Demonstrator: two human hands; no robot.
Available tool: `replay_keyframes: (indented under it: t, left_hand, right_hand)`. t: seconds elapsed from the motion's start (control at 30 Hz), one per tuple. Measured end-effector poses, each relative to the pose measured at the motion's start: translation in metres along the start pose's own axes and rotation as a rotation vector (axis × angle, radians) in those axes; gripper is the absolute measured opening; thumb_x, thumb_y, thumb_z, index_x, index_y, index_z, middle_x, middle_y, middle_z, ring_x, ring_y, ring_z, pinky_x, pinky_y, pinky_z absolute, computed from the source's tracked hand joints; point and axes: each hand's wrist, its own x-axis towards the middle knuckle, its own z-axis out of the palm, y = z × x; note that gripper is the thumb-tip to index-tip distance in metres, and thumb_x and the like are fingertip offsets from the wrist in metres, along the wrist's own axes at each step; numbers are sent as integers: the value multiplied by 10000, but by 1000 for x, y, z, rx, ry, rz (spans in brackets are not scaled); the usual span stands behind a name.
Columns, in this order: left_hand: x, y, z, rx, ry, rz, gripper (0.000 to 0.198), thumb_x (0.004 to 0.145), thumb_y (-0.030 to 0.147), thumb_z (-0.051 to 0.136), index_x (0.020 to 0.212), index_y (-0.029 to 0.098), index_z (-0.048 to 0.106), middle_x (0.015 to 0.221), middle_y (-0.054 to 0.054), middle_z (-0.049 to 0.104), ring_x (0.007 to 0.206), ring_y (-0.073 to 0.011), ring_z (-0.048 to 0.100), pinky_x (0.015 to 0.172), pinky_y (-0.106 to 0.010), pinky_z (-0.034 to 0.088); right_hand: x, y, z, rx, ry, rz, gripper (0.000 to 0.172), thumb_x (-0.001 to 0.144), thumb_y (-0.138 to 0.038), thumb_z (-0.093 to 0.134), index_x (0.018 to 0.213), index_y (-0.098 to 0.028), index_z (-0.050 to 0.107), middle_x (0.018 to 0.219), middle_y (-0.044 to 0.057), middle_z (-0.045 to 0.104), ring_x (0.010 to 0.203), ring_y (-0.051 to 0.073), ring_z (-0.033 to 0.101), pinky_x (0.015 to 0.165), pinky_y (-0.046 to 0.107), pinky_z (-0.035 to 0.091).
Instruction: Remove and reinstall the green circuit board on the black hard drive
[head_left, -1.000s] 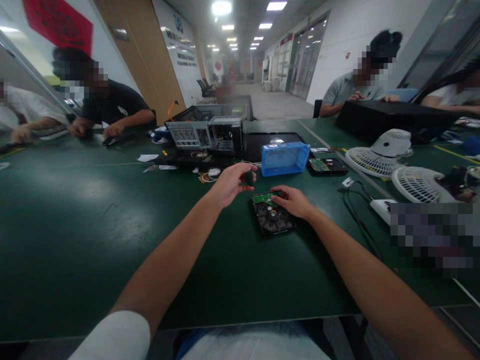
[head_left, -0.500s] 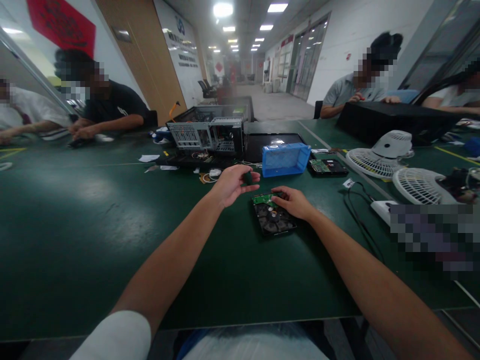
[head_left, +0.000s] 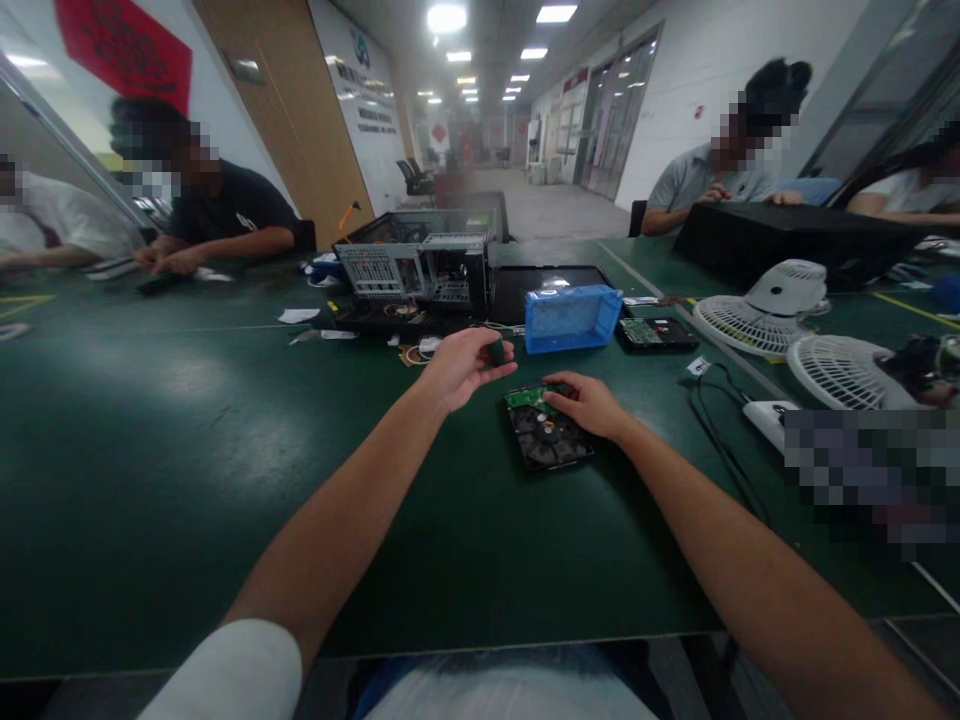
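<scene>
A hard drive (head_left: 541, 437) lies on the green table in front of me, its green circuit board (head_left: 524, 398) at the far end. My right hand (head_left: 585, 403) grips it at the far right corner, thumb over the board and fingers along the far edge. Just left of and above the drive, my left hand (head_left: 471, 368) is raised, fingers curled around a small dark green thing (head_left: 497, 350) with a rounded, handle-like look. Most of it is hidden by the fingers, so its kind is unclear. The left hand is apart from the drive.
Behind my hands stand an open computer case (head_left: 412, 270) and a blue plastic bin (head_left: 571, 320). Another drive (head_left: 658, 334) lies right of the bin. White fan parts (head_left: 742, 325), a cable (head_left: 697, 405) and a power strip (head_left: 766, 418) are at right. Several people sit around the table.
My left hand has shifted and turned very slightly around the dark green thing. My right hand and the hard drive stay in place.
</scene>
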Motion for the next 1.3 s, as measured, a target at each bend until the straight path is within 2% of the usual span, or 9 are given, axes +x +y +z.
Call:
replay_keyframes:
  t: [0.13, 0.4, 0.63, 0.83, 1.07, 1.3]
  left_hand:
    - [0, 0, 0, -15, -1, -27, 107, 816, 201, 679, 864, 107, 663, 973, -157, 720, 902, -229, 697, 865, -442, 610]
    - [0, 0, -1, 20, -26, -6, 132, 809, 214, 704, 882, 106, 725, 840, -80, 640, 798, -164, 635, 827, -393, 614]
    - [-2, 1, 3, -59, -78, -49, 111, 833, 192, 683, 895, 100, 675, 872, -115, 682, 856, -210, 689, 890, -445, 603]
    - [-2, -3, 5, -64, -115, -63, 100, 845, 200, 653, 881, 106, 658, 888, -120, 687, 872, -212, 691, 892, -460, 600]
    - [-1, -3, 4, 49, -54, 42, 95, 803, 209, 696, 839, 121, 695, 876, -78, 634, 822, -176, 631, 781, -380, 615]
    - [4, -6, -3, 39, -75, 75, 123, 841, 236, 645, 890, 140, 705, 847, -76, 651, 839, -190, 660, 837, -412, 604]
  right_hand:
    - [0, 1, 0, 16, -1, 1, 445, 890, -499, 652, 1227, -215, 710, 851, 39, 713, 709, 178, 604, 660, 298, 484]
    - [0, 1, 0, 17, -3, 7, 445, 888, -502, 656, 1226, -216, 711, 843, 38, 708, 705, 176, 600, 660, 295, 474]
    - [0, 0, 0, 33, 6, 5, 441, 879, -498, 665, 1219, -221, 714, 856, 38, 711, 703, 175, 599, 668, 299, 474]
    - [0, 1, 1, 27, 3, 4, 450, 885, -502, 656, 1229, -216, 707, 849, 39, 711, 708, 179, 603, 664, 300, 476]
    - [0, 1, 0, 14, -4, -15, 432, 895, -489, 647, 1225, -217, 709, 885, 43, 719, 715, 176, 602, 669, 297, 477]
    - [-1, 1, 0, 19, 0, -4, 441, 891, -500, 648, 1227, -221, 712, 860, 38, 713, 706, 173, 599, 669, 298, 477]
